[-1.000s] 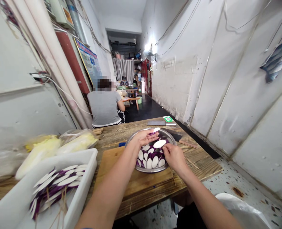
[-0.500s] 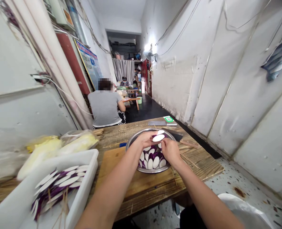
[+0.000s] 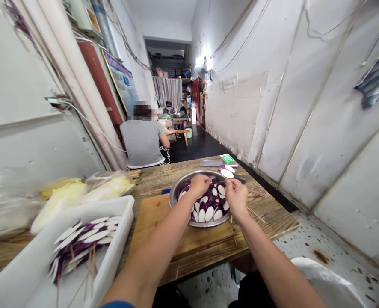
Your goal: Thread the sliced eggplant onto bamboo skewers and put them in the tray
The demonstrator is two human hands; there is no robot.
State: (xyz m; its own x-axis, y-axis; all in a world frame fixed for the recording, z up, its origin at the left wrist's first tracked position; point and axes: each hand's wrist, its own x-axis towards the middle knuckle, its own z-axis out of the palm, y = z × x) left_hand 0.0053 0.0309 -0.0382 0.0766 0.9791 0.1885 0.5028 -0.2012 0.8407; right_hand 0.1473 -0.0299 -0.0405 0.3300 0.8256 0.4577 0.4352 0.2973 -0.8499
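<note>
A steel bowl [image 3: 173, 201] holds many oval eggplant slices [image 3: 209, 213] with white flesh and purple skin. Over its far left part, my left hand [image 3: 199, 185] has its fingers drawn together at the slices; what is between the fingertips is hidden. My right hand [image 3: 236, 196] grips a thin wooden skewer [image 3: 231, 217] by the bowl's right rim. White eggplant slices [image 3: 227, 173] are threaded on that skewer just above my fingers. Filled eggplant skewers [image 3: 91, 234] lie piled in a white plastic tub [image 3: 125, 214] at the left.
Under the bowl lies a wooden cutting board [image 3: 147, 222] on a wooden table [image 3: 189, 273]. A cleaver [image 3: 210, 163] and a wooden-handled knife [image 3: 256, 192] lie beyond and right of the bowl, near loose skewers [image 3: 256, 215]. A person in grey [image 3: 144, 143] sits ahead.
My hands have moved apart. The left has let go of the threaded slices and dropped toward the bowl's contents; the right has carried the skewer rightward to the rim.
</note>
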